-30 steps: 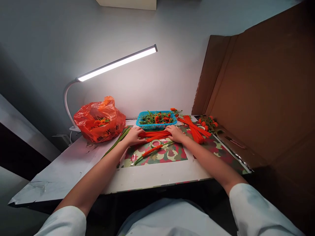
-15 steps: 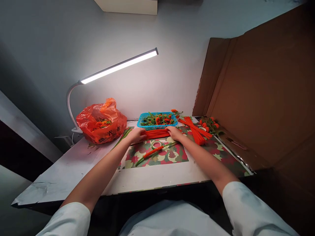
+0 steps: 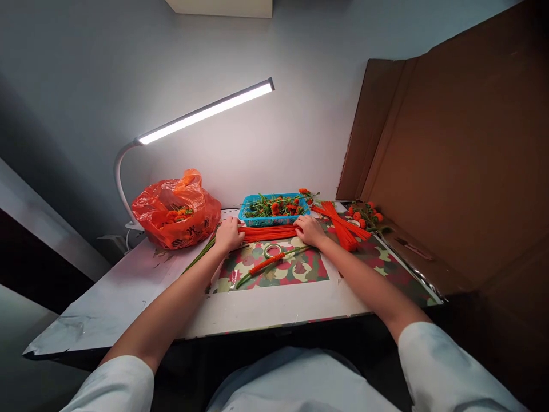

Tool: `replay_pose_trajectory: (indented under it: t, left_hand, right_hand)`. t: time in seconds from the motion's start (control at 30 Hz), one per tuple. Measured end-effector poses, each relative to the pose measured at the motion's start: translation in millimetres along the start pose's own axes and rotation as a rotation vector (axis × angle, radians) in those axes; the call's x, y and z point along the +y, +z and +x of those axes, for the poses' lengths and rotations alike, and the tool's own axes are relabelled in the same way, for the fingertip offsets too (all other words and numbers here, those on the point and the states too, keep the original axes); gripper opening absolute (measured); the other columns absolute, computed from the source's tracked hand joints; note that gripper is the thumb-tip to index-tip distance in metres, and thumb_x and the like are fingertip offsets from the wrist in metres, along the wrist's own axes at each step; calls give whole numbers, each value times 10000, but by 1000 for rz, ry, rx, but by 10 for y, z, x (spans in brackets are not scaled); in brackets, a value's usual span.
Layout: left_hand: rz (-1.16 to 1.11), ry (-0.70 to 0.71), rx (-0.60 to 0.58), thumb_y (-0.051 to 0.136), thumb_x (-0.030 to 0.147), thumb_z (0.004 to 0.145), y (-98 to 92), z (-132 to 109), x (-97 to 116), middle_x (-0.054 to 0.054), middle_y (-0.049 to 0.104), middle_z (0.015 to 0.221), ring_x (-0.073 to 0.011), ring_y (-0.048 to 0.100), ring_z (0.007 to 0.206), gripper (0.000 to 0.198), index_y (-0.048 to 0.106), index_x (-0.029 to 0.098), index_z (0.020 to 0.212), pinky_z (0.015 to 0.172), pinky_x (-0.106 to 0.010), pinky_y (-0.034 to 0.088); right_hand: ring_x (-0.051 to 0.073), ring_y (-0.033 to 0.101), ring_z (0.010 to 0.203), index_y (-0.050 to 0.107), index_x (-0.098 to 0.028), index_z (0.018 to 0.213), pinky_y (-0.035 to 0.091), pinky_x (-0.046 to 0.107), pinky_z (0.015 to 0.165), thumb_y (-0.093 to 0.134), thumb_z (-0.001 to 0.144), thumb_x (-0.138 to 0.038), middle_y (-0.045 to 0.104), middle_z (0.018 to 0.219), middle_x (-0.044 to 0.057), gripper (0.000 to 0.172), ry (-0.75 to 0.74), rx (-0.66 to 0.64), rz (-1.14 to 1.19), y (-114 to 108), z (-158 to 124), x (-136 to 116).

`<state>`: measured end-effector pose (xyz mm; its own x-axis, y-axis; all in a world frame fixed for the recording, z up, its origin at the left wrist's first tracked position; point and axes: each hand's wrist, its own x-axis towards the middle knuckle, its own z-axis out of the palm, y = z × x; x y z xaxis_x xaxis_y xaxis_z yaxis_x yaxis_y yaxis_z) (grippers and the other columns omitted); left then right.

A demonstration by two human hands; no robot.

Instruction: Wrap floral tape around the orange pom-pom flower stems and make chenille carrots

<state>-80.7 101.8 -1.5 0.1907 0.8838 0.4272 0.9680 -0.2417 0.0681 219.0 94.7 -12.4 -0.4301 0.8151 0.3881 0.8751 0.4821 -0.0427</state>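
Observation:
A bundle of orange pipe cleaners (image 3: 270, 233) lies level across the table in front of the blue basket. My left hand (image 3: 229, 234) is closed around its left end, and my right hand (image 3: 309, 231) grips the right end; some fingertips are hidden. Just below the bundle sits a roll of tape (image 3: 273, 250). Nearer to me is a green stem wrapped in orange pipe cleaner (image 3: 266, 264), lying at a slant. Long green pipe cleaners (image 3: 199, 256) stretch out beside my left hand, partly covered by it.
A blue basket (image 3: 273, 220) holds orange flowers with green stems. An orange plastic bag (image 3: 175, 214) stands at left under a lit lamp (image 3: 206, 111). More orange pipe cleaners (image 3: 341, 226) lie crossed at right, near orange pompom flowers (image 3: 362, 217) and a tall cardboard sheet (image 3: 450, 160).
My left hand has shifted left along the bundle, so a longer stretch of orange shows between my hands. My right hand has moved slightly right. The view has tilted a little.

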Motion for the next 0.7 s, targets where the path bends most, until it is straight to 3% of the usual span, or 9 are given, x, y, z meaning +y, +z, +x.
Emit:
replay_pose_trajectory:
  t: [0.2,0.3,0.43,0.53,0.63,0.7]
  left_hand:
    - [-136,284,-183,586,247,705,-26,-20,85,-35,636,923,-213,592,918,119,643,233,808,804,-288,473]
    - [-174,284,-209,576,231,710,43,-32,129,-51,641,918,-221,604,900,109,664,226,775,774,-300,482]
    - [-226,144,-131,588,224,711,142,-57,106,-71,637,995,-244,597,962,160,672,217,847,842,-332,473]
    - [-286,-54,-38,557,222,743,190,-43,19,-96,633,1010,-264,593,990,180,668,184,880,878,-366,467]
    - [-373,-265,53,504,184,791,223,25,-104,-136,627,1063,-279,569,1063,257,646,124,996,938,-396,440]
    - [-453,-361,83,496,191,833,247,90,-169,-154,613,1131,-281,543,1127,285,620,101,1073,969,-393,426]
  right_hand:
    - [180,576,868,680,-196,837,394,251,696,562,802,-141,659,916,45,135,-111,-118,75,-2,-29,-11]
    - [207,574,919,695,-182,922,404,275,732,530,802,-111,661,978,76,216,-91,-103,89,41,-23,-47]
    - [252,556,955,702,-160,966,409,330,791,547,781,-113,649,1010,116,246,-25,-43,120,77,-28,-82]
    - [251,553,964,714,-184,858,406,347,847,582,757,-137,653,981,99,172,58,26,183,79,-53,-37]
    - [249,553,1006,709,-191,815,392,356,921,581,773,-182,659,981,85,135,219,137,269,101,-81,87]
    - [267,545,1059,705,-166,911,398,377,939,516,831,-217,651,1050,110,212,397,239,329,148,-80,198]
